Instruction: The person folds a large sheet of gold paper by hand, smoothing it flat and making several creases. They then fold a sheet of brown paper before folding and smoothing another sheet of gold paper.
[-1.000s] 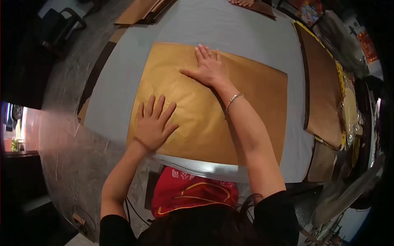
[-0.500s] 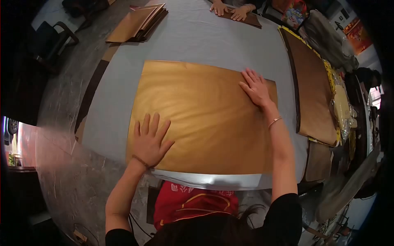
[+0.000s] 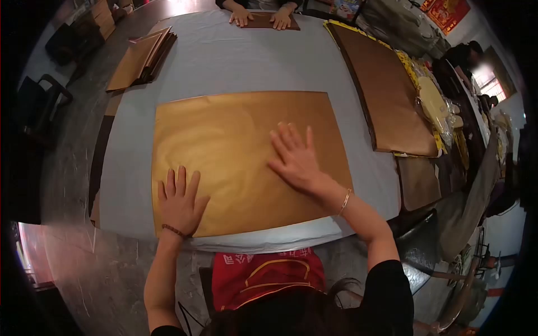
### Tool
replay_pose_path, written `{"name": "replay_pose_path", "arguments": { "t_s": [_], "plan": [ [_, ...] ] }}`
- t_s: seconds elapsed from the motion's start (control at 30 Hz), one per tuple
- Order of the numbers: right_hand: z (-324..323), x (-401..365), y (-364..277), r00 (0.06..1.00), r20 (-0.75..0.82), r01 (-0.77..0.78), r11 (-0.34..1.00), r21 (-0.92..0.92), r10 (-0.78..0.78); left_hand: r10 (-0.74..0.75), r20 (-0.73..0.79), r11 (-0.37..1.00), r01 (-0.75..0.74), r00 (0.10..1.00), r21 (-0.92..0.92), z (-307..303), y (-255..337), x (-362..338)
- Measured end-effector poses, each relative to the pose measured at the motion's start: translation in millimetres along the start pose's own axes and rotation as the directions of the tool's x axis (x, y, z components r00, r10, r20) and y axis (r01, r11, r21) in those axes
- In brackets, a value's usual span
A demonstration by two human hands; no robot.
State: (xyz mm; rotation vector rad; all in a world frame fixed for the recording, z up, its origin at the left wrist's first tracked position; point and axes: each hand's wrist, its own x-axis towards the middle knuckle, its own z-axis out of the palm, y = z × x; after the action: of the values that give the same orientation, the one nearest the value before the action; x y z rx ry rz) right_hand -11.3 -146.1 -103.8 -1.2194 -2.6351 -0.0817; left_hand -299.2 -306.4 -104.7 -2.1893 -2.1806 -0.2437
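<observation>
A large rectangular gold-brown sheet, faintly wrinkled, lies flat on the grey-blue cloth of the table. Near its lower left corner my left hand rests palm down, fingers spread. My right hand is over the right half of the sheet, fingers apart and pointing away from me. Neither hand has anything in its fingers. Underneath, a pale edge of the cloth shows along the near side.
A stack of folded brown sheets sits at the far left. On the right lies a pile of large brown sheets with yellow edging, beside plastic-wrapped items. Across the table, another person's hands press on a folded brown piece.
My right hand has moved from the sheet's far right corner in toward its middle right. My left hand stays near the lower left corner. The camera view has shifted.
</observation>
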Motion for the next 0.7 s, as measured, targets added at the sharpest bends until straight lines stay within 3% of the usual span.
{"name": "replay_pose_path", "arguments": {
  "t_s": [0.1,0.2,0.27,0.37,0.4,0.47,0.5,0.6,0.7],
  "plan": [
    [-2.2,-42.3,-49.4,0.990,0.015,0.138,0.984,0.114,-0.141,0.010,-0.025,1.000,-0.010,1.000,-0.011,7.0,-1.4,1.4],
    [3.4,-67.8,-41.1,0.996,0.057,0.059,0.975,0.212,-0.073,-0.009,0.001,1.000,0.009,1.000,-0.003,1.2,1.0,1.0],
    [-5.5,-90.1,-26.2,0.998,0.057,-0.010,0.986,0.165,0.000,-0.009,-0.007,1.000,0.009,1.000,-0.010,0.6,-0.7,-2.2],
    [-14.6,-137.6,0.6,0.953,0.018,-0.301,0.947,0.115,0.301,-0.039,0.034,0.999,0.040,0.999,-0.031,-0.1,1.8,-0.6],
    [-17.5,-150.7,6.0,0.941,-0.011,-0.337,0.937,0.086,0.340,-0.041,0.051,0.999,0.042,0.998,-0.017,2.6,0.1,-0.3],
    [-21.9,-170.8,12.5,0.837,0.015,-0.547,0.835,0.050,0.547,0.001,0.044,1.000,0.000,0.999,-0.016,1.2,1.0,1.8],
    [-23.6,-170.8,15.5,0.822,-0.010,-0.569,0.821,0.041,0.570,-0.021,0.065,1.000,0.022,0.998,-0.011,0.9,1.8,1.6],
    [-8.0,-132.4,2.1,0.865,-0.106,-0.499,0.862,-0.084,0.490,-0.048,0.110,0.999,0.051,0.993,-0.020,-12.4,8.4,-0.2],
    [3.5,-58.0,-31.4,0.952,0.089,-0.300,0.952,0.064,0.294,-0.095,0.191,0.995,0.092,0.977,0.021,-17.4,10.8,2.9]
  ]
}}
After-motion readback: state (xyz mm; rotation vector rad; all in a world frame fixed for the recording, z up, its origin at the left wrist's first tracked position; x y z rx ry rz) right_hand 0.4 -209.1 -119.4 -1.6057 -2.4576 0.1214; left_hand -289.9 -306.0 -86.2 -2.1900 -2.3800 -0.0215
